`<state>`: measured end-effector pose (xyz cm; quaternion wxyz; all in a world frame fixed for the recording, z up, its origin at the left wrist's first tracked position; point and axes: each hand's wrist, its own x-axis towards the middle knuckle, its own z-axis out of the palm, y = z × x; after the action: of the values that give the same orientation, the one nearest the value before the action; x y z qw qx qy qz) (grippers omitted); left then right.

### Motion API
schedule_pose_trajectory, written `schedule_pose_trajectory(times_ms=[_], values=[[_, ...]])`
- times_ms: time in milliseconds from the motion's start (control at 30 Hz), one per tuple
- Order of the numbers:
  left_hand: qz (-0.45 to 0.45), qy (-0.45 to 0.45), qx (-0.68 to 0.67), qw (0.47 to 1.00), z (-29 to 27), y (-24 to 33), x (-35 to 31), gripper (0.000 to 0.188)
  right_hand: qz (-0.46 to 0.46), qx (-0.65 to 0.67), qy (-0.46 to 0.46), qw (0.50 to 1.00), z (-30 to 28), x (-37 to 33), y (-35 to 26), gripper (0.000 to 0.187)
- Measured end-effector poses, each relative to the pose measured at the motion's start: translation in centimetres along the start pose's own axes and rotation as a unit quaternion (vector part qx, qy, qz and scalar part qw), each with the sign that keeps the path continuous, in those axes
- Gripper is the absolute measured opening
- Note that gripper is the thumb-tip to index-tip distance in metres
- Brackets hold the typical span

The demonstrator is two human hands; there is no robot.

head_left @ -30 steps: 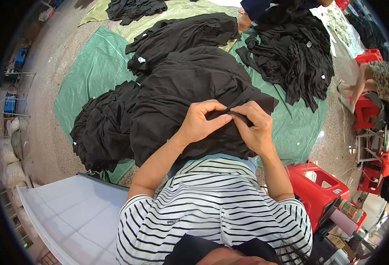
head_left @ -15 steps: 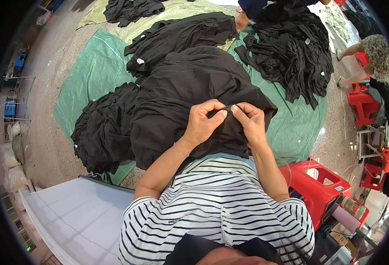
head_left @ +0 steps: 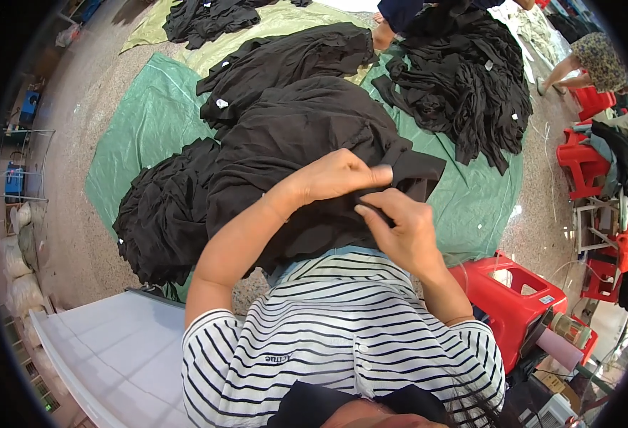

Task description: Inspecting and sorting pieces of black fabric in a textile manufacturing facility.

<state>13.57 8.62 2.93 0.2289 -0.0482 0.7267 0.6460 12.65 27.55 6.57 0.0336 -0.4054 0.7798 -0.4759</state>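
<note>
A large black cloth garment (head_left: 299,143) lies bunched across my lap, its folds running up and away from me. My left hand (head_left: 342,175) is closed on an upper part of this cloth, thumb stretched to the right. Just below and right of it, my right hand (head_left: 405,227) pinches the cloth between thumb and curled fingers. The two hands are close together but apart, with a strip of fabric between them. A flat flap of the garment (head_left: 424,171) spreads out to the right of my left hand. The fingertips are partly hidden by the fabric.
Black garment piles lie at left (head_left: 164,214), beyond (head_left: 292,57) and at far right (head_left: 463,85) on a green sheet (head_left: 143,107). A red stool (head_left: 521,285) stands by my right elbow, a white panel (head_left: 121,349) at lower left. Other people are at the far right.
My hands were pinching the cloth tip to tip. Now my left hand has turned with its forearm swung across, and my right hand has dropped slightly lower. A flap of cloth has spread rightward.
</note>
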Motion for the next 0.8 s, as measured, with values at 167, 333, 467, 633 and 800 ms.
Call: schedule_pose_trajectory(times_ms=[167,333,467,633,800], values=[[0.117,0.135,-0.112,0.978,1.9,2.6,0.6,0.020,-0.016,-0.004,0.039,0.999,1.0,0.5,1.1,0.014],[0.190,0.202,-0.242,0.930,3.1,1.6,0.6,0.012,0.059,0.020,0.102,0.993,-0.5,1.2,1.1,0.012],[0.150,0.139,-0.273,0.940,3.8,1.1,-0.6,0.010,0.121,-0.054,0.109,0.985,-1.1,0.9,1.9,0.025],[0.165,0.141,-0.226,0.950,3.1,2.0,-1.6,0.014,0.159,0.107,0.044,0.981,-1.1,0.9,2.3,0.019],[0.224,0.230,-0.191,0.927,2.0,4.4,-3.6,0.017,0.098,0.162,0.024,0.982,-2.0,2.2,1.2,0.013]])
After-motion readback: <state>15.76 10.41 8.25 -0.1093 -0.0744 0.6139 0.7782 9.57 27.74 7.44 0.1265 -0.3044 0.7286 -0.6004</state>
